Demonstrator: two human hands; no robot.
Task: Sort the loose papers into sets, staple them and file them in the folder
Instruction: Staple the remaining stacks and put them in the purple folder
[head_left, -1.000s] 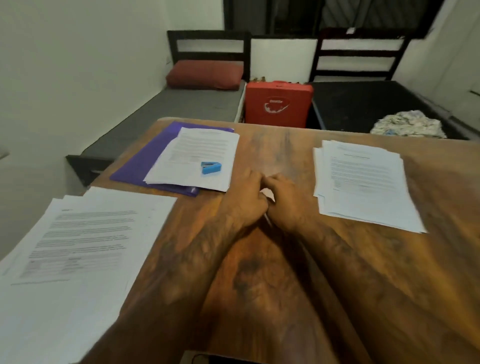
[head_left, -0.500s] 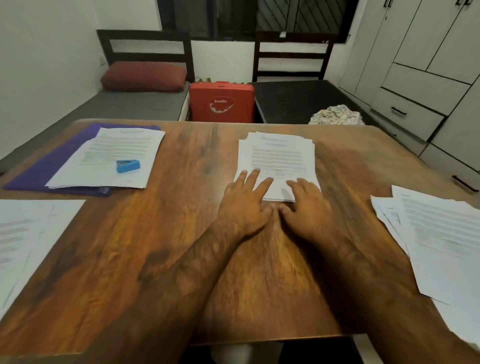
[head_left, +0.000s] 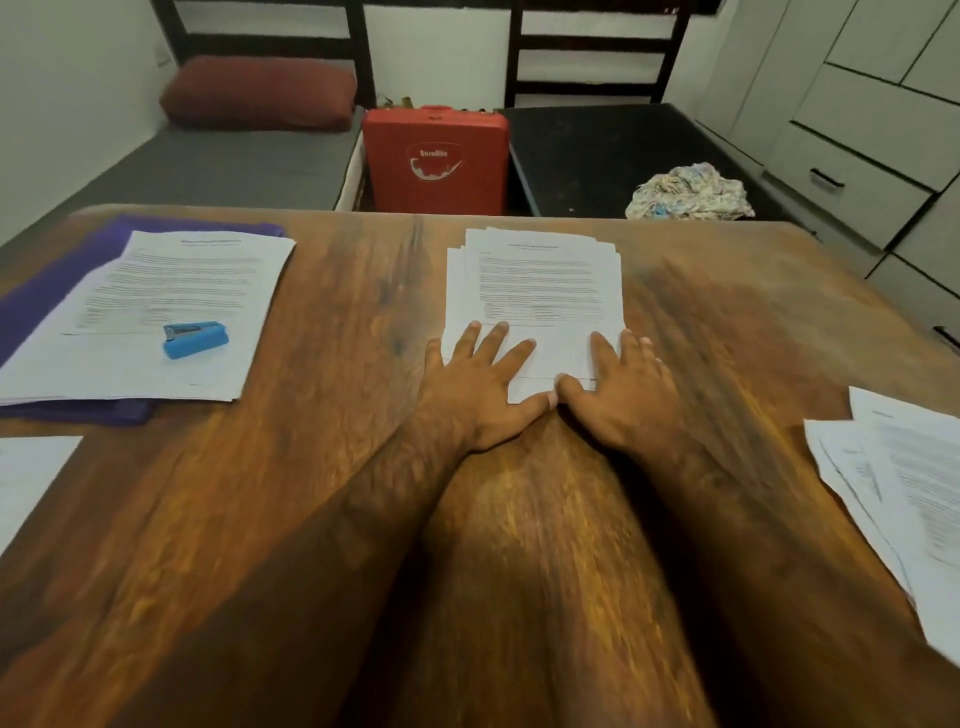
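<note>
"Eurolite" on red case (head_left: 435, 161)

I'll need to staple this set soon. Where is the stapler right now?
The blue stapler lies on the left side of the table, on top of the sheets stacked on the purple folder, well left of both hands.

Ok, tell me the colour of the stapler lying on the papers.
Blue stapler, seen best in the head view.
</note>
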